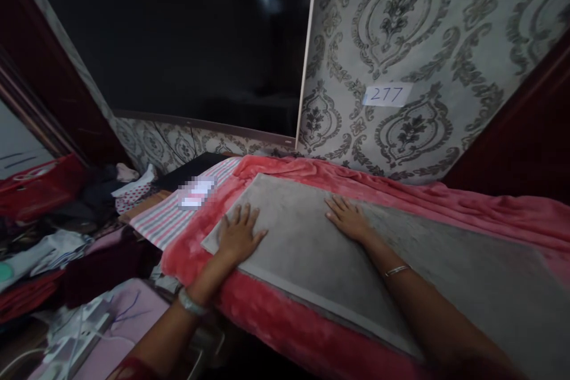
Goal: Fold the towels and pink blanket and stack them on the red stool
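I press my left hand (239, 234) and right hand (348, 218), both spread wide and flat, on what seems a grey cloth (312, 249) over the pink blanket (276, 314)

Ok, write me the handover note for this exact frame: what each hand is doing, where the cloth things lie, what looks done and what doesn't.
Left hand: flat, fingers spread, palm down on the near-left end of the grey cloth.
Right hand: flat, palm down on the same cloth, farther in. Neither hand grips anything.
Grey cloth: spread smooth over the red blanket, which covers the raised surface.
Striped cloth: lies to the left, beside the blanket.
Loose clothes pile: far left, unsorted.
Done: grey cloth lies flat, no folds visible.
Left: cloth is unfolded; the pile looks untouched.
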